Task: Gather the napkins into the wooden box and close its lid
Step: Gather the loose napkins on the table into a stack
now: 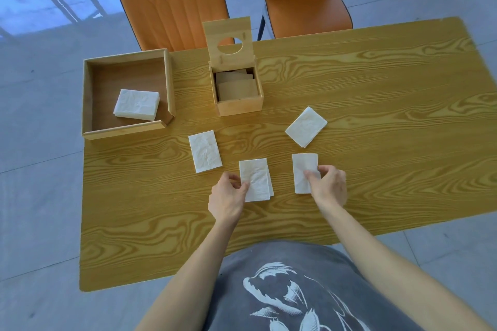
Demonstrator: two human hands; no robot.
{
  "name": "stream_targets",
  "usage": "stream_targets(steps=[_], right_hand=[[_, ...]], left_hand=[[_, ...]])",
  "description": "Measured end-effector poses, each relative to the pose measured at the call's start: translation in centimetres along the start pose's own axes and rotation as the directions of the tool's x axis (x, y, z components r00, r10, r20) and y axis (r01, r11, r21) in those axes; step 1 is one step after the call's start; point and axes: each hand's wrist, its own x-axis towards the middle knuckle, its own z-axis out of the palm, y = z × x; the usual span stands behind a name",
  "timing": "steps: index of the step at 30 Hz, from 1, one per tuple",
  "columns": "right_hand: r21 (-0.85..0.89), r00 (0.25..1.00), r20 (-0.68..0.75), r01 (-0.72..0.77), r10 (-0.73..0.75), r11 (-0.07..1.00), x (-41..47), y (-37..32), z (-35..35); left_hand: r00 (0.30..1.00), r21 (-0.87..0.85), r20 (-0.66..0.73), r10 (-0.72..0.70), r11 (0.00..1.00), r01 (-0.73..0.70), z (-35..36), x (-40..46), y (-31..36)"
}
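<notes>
While lid (227, 41) stands upright, wooden box (238, 93) open for loading at far side of surface (376, 105). Left hand (228, 197) pinches near napkin (255, 179); right hand (329, 184) pinches neighbouring napkin (304, 169), likely gathering both at once. Two loose napkins (205, 151) (306, 127) between hands and box; stack (137, 104) in tray (88, 94).

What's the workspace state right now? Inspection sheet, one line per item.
Surface: wood-grain table, bare apart from items below.
Job's things: wooden box, lid up; four napkins loose on table, two untouched; napkin stack in open tray.
Clutter: nothing seen.
Grippers: left hand pinching a napkin; right hand pinching another.
Cables: nothing seen.
Surroundings: two orange chairs, tiled floor.
</notes>
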Motion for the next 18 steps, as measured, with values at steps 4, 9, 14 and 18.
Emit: stream_targets(steps=[4, 9, 14, 18], right_hand=[[0.048, 0.999, 0.011, 0.046, -0.047, 0.998, -0.1, 0.0, -0.2], [0.272, 0.995, 0.056, 0.069, -0.088, 0.96, -0.3, -0.2, -0.7], [0.626, 0.947, 0.288, -0.073, -0.143, 0.777, -1.3, -1.9, -1.2], [0.638, 0.879, 0.407, -0.079, -0.248, 0.766, -2.7, -3.4, 0.1]], left_hand=[[1.0, -0.019, -0.002, -0.003, 1.0, 0.003, 0.2, -0.1, 0.0], [1.0, -0.056, -0.009, -0.014, 0.998, 0.014, 0.4, -0.1, -0.2], [1.0, -0.095, -0.004, -0.025, 0.995, 0.024, 0.2, -0.1, -0.3], [0.999, -0.112, 0.011, -0.037, 0.993, 0.038, 0.1, 0.0, -0.5]])
